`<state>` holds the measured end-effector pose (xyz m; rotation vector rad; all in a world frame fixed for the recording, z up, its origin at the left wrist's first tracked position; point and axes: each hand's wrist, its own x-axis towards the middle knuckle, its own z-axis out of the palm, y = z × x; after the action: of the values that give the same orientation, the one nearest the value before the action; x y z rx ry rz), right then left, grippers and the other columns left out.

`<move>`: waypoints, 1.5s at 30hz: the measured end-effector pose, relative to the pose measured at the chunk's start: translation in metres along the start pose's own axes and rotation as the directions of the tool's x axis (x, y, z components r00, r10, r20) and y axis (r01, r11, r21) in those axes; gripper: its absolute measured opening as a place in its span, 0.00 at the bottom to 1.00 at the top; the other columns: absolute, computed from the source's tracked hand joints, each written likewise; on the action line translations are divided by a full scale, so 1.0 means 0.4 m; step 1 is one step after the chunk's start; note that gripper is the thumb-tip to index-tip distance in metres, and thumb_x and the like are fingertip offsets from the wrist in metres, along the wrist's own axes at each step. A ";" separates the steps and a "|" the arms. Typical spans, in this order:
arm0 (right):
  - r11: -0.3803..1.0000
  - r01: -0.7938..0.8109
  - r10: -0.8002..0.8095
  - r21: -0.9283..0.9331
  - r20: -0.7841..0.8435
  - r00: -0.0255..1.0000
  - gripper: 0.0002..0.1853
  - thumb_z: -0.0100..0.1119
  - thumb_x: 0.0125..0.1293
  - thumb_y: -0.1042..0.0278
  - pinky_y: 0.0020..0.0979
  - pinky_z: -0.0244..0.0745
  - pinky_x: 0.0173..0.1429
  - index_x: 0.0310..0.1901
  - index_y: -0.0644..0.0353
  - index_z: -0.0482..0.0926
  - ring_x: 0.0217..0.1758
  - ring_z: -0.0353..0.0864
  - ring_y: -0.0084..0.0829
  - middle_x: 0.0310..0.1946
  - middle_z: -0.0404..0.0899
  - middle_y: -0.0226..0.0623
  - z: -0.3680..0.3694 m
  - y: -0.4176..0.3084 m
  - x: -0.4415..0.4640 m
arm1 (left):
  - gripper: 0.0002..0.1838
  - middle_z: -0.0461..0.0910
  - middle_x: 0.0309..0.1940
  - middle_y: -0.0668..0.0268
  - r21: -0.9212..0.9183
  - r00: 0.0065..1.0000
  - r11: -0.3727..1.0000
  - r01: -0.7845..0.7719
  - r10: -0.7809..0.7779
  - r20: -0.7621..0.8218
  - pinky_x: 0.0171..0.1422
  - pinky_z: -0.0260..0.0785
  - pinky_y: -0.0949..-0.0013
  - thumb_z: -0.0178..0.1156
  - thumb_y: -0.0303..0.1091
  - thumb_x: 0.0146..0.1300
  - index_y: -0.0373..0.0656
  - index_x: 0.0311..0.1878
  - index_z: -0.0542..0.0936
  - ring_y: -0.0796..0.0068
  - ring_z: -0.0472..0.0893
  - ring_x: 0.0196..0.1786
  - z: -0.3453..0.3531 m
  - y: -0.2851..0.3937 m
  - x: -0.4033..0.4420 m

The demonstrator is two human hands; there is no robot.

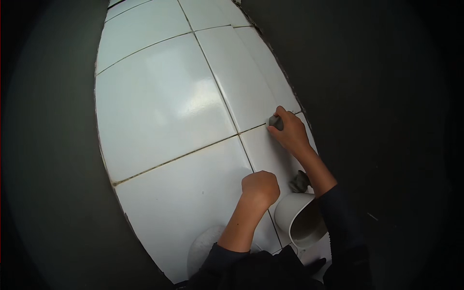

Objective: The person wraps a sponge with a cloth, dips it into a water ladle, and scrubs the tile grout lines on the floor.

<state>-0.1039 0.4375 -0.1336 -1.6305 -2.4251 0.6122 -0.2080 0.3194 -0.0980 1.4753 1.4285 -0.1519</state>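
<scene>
My right hand (293, 131) grips a grey lump (276, 122) between thumb and fingers, at a dark grout line near the right edge of the white tiled surface (159, 106). My left hand (261, 187) is closed in a fist lower down, resting over another grout line; whatever it may hold is hidden. A second dark grey crumpled lump (299, 182) lies beside my right forearm, just above a white container.
The white container (285, 217) with murky liquid stands at the lower right, partly behind my right sleeve. A pale round object (200, 249) lies under my left forearm. Dark grey areas flank the tiles on both sides.
</scene>
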 end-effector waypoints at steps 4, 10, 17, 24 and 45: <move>0.991 0.134 -0.134 -0.008 -0.004 0.991 0.16 0.66 0.58 0.64 0.42 0.75 0.42 0.45 0.56 0.72 0.38 0.80 0.44 0.35 0.77 0.42 0.032 -0.064 -0.016 | 0.16 0.84 0.39 0.53 0.027 1.000 1.000 -0.004 0.004 0.001 0.49 0.75 0.58 0.48 0.36 0.63 0.38 0.38 0.84 0.55 0.83 0.43 0.006 0.005 0.004; 0.993 -0.076 0.079 -0.091 0.025 0.997 0.15 0.68 0.57 0.65 0.40 0.74 0.41 0.42 0.58 0.73 0.37 0.80 0.41 0.34 0.78 0.42 -0.023 -0.026 0.002 | 0.16 0.84 0.39 0.55 0.058 0.996 0.995 0.076 -0.078 0.048 0.47 0.76 0.59 0.48 0.36 0.63 0.40 0.37 0.85 0.57 0.84 0.43 -0.007 -0.005 -0.007; 0.998 0.045 -0.043 -0.038 0.039 0.998 0.17 0.69 0.55 0.64 0.40 0.75 0.43 0.42 0.57 0.73 0.37 0.80 0.42 0.33 0.77 0.42 0.031 -0.103 -0.025 | 0.16 0.84 0.39 0.56 0.063 0.999 0.997 0.048 -0.048 0.002 0.46 0.76 0.60 0.48 0.35 0.62 0.40 0.38 0.85 0.58 0.84 0.43 0.004 0.000 -0.002; 0.996 0.044 -0.046 -0.076 -0.028 0.999 0.16 0.68 0.55 0.67 0.40 0.76 0.40 0.43 0.55 0.73 0.34 0.79 0.41 0.33 0.75 0.41 0.037 -0.093 -0.022 | 0.16 0.85 0.40 0.58 0.072 0.999 0.996 0.049 -0.050 0.020 0.46 0.76 0.60 0.49 0.36 0.62 0.41 0.38 0.85 0.59 0.84 0.43 0.007 0.016 0.006; 0.996 0.035 -0.034 -0.082 0.006 0.999 0.17 0.67 0.55 0.67 0.43 0.77 0.43 0.46 0.55 0.74 0.40 0.80 0.47 0.36 0.75 0.45 0.046 -0.105 -0.015 | 0.16 0.85 0.40 0.58 0.083 0.997 0.994 0.077 -0.079 0.020 0.46 0.76 0.60 0.48 0.38 0.64 0.43 0.38 0.85 0.59 0.84 0.44 0.010 0.020 0.005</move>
<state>-0.1436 0.4139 -0.1322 -1.6153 -2.5073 0.5179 -0.1990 0.3198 -0.0968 1.4800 1.4774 -0.2783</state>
